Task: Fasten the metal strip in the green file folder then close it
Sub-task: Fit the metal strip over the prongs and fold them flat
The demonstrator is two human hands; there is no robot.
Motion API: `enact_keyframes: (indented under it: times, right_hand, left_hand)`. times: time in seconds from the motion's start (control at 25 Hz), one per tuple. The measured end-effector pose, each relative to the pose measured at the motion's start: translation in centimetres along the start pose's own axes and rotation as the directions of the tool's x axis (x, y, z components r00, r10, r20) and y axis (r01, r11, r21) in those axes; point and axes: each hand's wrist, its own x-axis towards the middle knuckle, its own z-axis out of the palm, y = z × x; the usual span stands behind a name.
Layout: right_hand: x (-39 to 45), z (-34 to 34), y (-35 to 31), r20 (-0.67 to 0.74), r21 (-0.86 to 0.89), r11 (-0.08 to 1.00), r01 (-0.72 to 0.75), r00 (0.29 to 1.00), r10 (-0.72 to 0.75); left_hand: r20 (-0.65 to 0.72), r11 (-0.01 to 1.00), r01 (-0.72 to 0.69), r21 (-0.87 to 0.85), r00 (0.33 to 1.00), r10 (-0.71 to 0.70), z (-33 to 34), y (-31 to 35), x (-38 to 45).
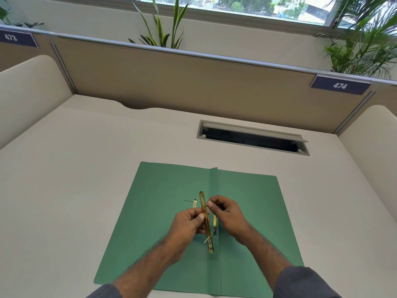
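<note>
The green file folder (163, 211) lies open and flat on the desk, its spine fold running down the middle. A gold metal strip (206, 224) is held above the fold, standing nearly along it. My left hand (187, 231) grips the strip at its middle between thumb and fingers. My right hand (225, 214) pinches the strip's upper part with thumb and forefinger. A second gold piece (214, 222) of the fastener lies along the fold just right of the strip, partly hidden by my hands. A thin prong (194, 203) sticks up left of the strip.
The white desk (86, 168) extends around the folder. A cable hatch (253, 137) with its lid raised sits behind the folder to the right. Beige partition walls enclose the desk, with plants behind them.
</note>
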Motion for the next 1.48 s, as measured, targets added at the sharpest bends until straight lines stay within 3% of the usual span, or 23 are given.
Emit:
enact_keyframes:
  times: [0.44,0.84,1.04,1.2,1.48]
  right_hand:
    - [-0.7,-0.4,-0.3,-0.062,0.063,0.995,-0.073,0.995,0.077]
    - [-1.4,-0.4,-0.7,-0.031,0.057,0.996,-0.07,0.997,0.072]
    - [-2.3,-0.9,-0.6,-0.056,0.128,0.985,-0.117,0.991,0.125]
    - [-3.3,-1.2,-0.4,0.004,0.107,0.988,-0.114,0.993,0.115]
    - [-4.9,-1.0,0.7,-0.069,-0.076,0.988,-0.134,0.989,0.129]
  left_hand:
    - [-0.014,0.998,-0.011,0.056,1.0,0.011,0.5,-0.1,-0.4]
    - [-0.001,0.991,-0.015,0.131,1.0,0.015,0.9,-0.5,0.1]
    - [-0.008,0.981,-0.075,0.179,0.997,0.078,1.1,-0.5,0.8]
    - [-0.047,0.938,-0.132,0.32,0.987,0.155,1.4,-0.5,1.6]
    - [0.034,0.811,-0.18,0.556,0.98,0.195,1.6,-0.4,2.7]
